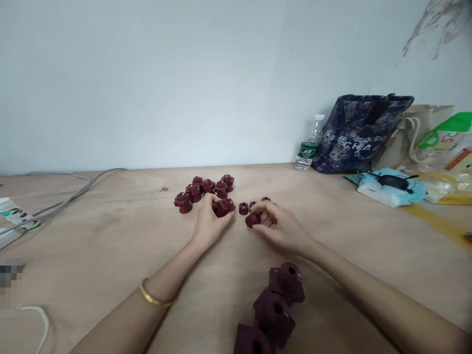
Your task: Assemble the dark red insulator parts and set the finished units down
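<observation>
In the middle of the table, my left hand (212,214) is closed around a dark maroon piece with a square top (224,207). To the right, my right hand (278,223) pinches a small rounded maroon piece (252,220) between thumb and fingers. A small maroon ring-like piece with a hole (243,208) stands between the hands, and a few more lie partly hidden behind my right fingers. Beyond my left hand stands a group of several square-topped maroon pieces (192,191) with gold-coloured bits on top. Nearest me are maroon pieces with round, holed ends (275,314) facing up.
At the back right stand a water bottle (307,147) and a dark blue patterned bag (359,135). A light blue packet (393,189) with a black object on it lies in front. Grey cables (79,191) run along the left side. A pale wall (165,83) closes off the back.
</observation>
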Tool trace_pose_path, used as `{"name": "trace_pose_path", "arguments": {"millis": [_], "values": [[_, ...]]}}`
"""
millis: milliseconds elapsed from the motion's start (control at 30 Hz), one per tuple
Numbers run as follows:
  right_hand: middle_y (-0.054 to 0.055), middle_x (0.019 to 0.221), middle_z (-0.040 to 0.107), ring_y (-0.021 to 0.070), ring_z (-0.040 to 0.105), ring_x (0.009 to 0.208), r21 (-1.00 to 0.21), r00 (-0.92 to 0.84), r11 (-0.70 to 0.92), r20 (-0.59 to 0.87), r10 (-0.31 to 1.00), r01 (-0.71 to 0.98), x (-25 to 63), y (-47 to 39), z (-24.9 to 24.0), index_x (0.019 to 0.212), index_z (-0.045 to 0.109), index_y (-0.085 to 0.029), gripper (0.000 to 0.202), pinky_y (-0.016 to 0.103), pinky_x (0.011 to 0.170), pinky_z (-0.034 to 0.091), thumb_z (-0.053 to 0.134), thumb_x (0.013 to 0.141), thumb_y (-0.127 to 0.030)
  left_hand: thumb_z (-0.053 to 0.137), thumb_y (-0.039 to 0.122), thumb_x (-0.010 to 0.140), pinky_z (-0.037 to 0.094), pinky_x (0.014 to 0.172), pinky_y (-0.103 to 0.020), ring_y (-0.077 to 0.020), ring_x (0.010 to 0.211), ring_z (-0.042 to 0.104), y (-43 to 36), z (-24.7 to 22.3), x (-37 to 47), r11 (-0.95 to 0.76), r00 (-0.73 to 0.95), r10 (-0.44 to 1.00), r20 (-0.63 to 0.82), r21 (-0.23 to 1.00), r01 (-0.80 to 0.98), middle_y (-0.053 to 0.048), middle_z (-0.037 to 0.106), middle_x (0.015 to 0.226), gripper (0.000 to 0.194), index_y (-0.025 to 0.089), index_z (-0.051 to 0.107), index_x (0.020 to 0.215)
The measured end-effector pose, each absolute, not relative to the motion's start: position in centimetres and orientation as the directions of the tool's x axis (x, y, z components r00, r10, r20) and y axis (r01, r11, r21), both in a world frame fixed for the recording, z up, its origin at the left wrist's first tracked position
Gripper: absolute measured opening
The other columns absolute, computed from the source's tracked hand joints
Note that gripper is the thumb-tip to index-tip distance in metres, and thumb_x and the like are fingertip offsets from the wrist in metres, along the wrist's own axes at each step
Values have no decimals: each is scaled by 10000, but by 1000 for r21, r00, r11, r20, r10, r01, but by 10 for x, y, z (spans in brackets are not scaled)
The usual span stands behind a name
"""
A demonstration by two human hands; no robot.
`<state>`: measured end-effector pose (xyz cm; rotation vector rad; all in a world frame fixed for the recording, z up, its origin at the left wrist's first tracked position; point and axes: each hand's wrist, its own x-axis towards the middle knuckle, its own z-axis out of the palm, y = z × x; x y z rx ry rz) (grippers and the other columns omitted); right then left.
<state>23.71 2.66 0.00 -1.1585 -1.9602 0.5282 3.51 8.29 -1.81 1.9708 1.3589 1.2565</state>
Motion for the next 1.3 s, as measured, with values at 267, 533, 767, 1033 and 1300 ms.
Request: {"name": "trace_pose_path", "arguments": {"millis": [267, 533, 767, 1033, 1300], "values": [[44, 1069, 671, 140, 637, 785, -621, -327, 632, 543, 773, 463, 233, 28, 10, 1106, 631, -219, 324, 269, 718, 523, 581, 807, -105, 694, 163, 723, 449, 925, -366, -209, 1043, 583, 41, -1, 28, -684, 414, 729, 545, 559, 469, -34, 652, 1103, 450, 248, 579, 1150], [20, 771, 710, 134, 616, 632, -629, -260, 536, 481, 837, 564, 233, 27, 9, 962, 684, -175, 222, 233, 602, 470, 655, 811, -336, 681, 226, 773, 459, 892, -384, -223, 1026, 579, 40, -1, 29, -772, 505, 615, 605, 333, 541, -62, 650, 1099, 417, 219, 554, 1171], [20, 636, 635, 141, 557, 557, -531, -282, 461, 384, 879, 711, 235, 23, 18, 765, 665, -168, 358, 254, 539, 385, 490, 895, -452, 673, 253, 781, 441, 878, -390, -217, 991, 596, 36, 3, 30, -777, 544, 596, 590, 254, 576, -50, 663, 1072, 414, 219, 534, 1169], [-23, 665, 640, 151, 603, 600, -635, -308, 454, 334, 891, 625, 234, 24, 20, 1311, 465, -229, 449, 255, 594, 434, 521, 889, -372, 734, 278, 691, 487, 812, -393, -238, 913, 626, 33, 9, 35, -593, 446, 801, 399, 625, 507, -46, 686, 999, 378, 227, 601, 1042], [119, 1092, 640, 261, 563, 1009, -330, -190, 414, 540, 820, 848, 275, 57, -10, 1133, 600, -170, 304, 396, 870, 426, 456, 926, -339, 715, 459, 705, 534, 775, -372, -244, 922, 668, 36, 16, 29, -3, 807, 579, -114, 990, 142, -118, 688, 1069, 523, 202, 587, 1142]]}}
